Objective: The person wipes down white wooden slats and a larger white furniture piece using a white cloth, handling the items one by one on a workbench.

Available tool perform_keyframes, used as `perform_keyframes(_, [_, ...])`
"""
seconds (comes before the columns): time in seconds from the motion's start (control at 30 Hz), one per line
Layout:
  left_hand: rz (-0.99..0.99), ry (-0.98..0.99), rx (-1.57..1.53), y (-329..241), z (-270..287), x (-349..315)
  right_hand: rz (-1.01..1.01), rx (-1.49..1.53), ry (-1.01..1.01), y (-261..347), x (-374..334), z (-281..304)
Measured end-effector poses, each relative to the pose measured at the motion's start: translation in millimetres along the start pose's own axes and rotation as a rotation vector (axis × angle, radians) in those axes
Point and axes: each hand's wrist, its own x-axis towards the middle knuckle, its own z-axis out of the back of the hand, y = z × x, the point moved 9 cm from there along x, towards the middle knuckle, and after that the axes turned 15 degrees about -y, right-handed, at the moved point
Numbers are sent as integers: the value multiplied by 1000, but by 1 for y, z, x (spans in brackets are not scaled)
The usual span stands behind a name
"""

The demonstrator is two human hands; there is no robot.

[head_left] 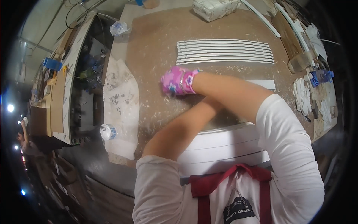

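right hand (178,80): in pink flowered glove (173,85), grip can't tell | left hand: hidden by right forearm (228,83), can't tell | white strips (225,52): beyond right hand, rightward | white panels (220,141): bodyward of right hand

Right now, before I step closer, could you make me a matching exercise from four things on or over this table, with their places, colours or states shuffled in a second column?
Things
1. Right hand
2. Row of slats
3. Stained pale sheet
4. Lumpy white bundle

Places, colours or states
A. Laid parallel, with narrow dark lines between
B. At the picture's top edge
C. Covered in pink with flowers
D. Along the left side of the brown tabletop

Right pairs: 1-C, 2-A, 3-D, 4-B
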Motion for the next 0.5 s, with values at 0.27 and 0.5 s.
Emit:
perform_keyframes(0.27, [-412, -6, 954, 6, 0, 12, -449, 118, -214, -87, -78, 81])
perform_keyframes(0.5, [-116, 242, 662, -25, 21, 19, -883, 311, -770, -114, -356, 190])
